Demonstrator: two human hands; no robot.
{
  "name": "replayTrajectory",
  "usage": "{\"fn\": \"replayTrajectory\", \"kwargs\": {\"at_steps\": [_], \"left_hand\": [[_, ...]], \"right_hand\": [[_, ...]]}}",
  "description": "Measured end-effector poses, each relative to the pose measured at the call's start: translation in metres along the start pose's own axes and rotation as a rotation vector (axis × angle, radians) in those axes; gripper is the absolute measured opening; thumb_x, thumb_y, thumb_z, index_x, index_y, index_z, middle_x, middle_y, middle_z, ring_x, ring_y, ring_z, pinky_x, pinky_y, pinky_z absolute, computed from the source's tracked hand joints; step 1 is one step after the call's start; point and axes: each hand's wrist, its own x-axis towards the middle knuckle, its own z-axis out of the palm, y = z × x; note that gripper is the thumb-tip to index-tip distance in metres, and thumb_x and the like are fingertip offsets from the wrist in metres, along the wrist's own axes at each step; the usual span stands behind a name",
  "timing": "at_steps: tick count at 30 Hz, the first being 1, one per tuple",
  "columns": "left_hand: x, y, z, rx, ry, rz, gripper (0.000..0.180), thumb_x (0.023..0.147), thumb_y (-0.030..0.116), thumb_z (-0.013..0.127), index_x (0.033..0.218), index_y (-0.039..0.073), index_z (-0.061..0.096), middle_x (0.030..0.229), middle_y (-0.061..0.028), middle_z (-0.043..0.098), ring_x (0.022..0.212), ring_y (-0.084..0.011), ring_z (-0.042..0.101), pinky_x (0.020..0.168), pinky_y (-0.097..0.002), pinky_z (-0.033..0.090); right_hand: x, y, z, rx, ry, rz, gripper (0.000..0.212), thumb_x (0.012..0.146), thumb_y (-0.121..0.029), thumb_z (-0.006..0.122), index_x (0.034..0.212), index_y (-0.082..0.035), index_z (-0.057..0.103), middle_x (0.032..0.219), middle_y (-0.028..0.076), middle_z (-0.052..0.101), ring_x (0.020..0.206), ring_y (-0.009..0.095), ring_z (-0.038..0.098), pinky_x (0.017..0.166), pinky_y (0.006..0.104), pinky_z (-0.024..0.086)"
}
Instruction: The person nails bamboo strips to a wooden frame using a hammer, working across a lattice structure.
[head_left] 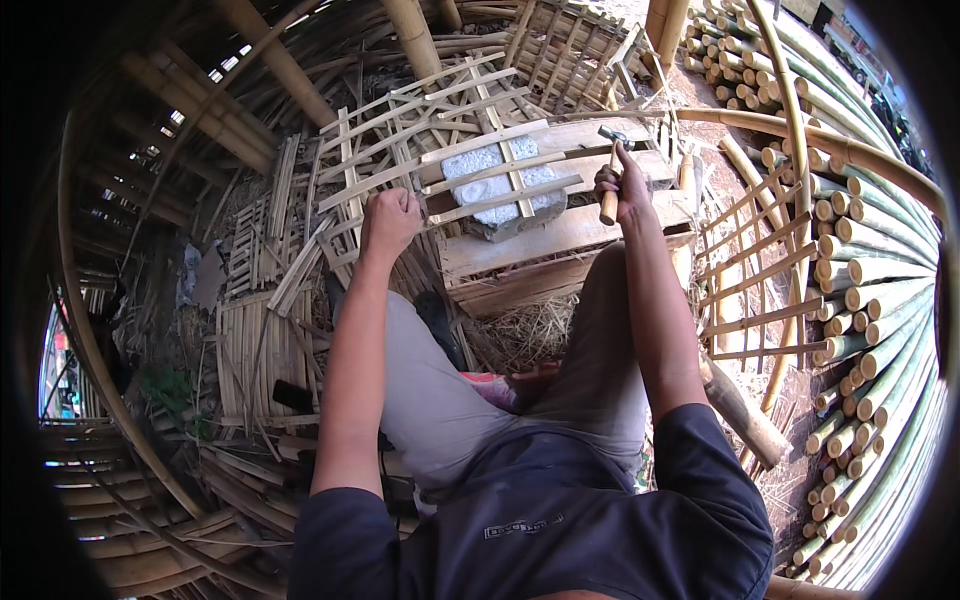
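Holding a wooden-handled, metal-headed hammer (pixel 608 208) above the right end of the wooden-plank counter (pixel 600 236).
My right grip (pixel 623 186) is wrapped around its handle; my left grip (pixel 391 222) is curled at the pale bamboo-slat lattice (pixel 516 198), though I cannot tell whether it clasps a slat. The lattice crosses a rough grey-white block (pixel 470 194), overhanging the counter's left edge.

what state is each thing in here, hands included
Left hand: closed at the lattice's near edge; grip unclear
Right hand: closed around the hammer
Hammer: held, head above the fist
Bamboo lattice: slats crossed, lying over the block
Pale block: partly covered
Bamboo poles: cut, stacked
Straw: scattered
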Motion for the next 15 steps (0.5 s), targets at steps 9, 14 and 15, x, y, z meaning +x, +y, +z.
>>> {"fn": "replayTrajectory", "kwargs": {"at_steps": [9,14,15], "left_hand": [[-0.057,0.021,-0.025,0.106,-0.122,0.086,0.053,0.087,0.023,0.071,0.130,0.004,0.045,0.098,-0.0235,0.064,0.083,-0.0317,0.066,0.076,-0.0374,0.052],[-0.057,0.012,-0.040,-0.093,-0.400,-0.135,0.058,0.089,0.027,0.069,0.140,0.005,0.051,0.105,-0.0245,0.070,0.089,-0.0370,0.069,0.086,-0.0411,0.053],[-0.056,0.009,-0.042,-0.076,-0.424,-0.141,0.054,0.090,0.028,0.068,0.136,0.004,0.054,0.102,-0.0238,0.070,0.089,-0.0359,0.069,0.085,-0.0410,0.053]], "right_hand": [[-0.049,0.008,0.004,-0.211,-0.038,-0.066,0.048,0.091,-0.045,0.069,0.080,-0.005,0.045,0.062,-0.001,0.039,0.048,0.006,0.036,0.038,0.0181,0.030],[-0.058,0.004,0.011,-0.272,-0.024,-0.045,0.044,0.093,-0.043,0.068,0.081,-0.006,0.046,0.063,-0.002,0.038,0.049,0.005,0.036,0.038,0.0173,0.028],[-0.057,0.003,0.008,-0.277,-0.011,-0.039,0.044,0.093,-0.043,0.067,0.081,-0.007,0.046,0.063,-0.002,0.038,0.049,0.005,0.036,0.038,0.0171,0.028]]}}
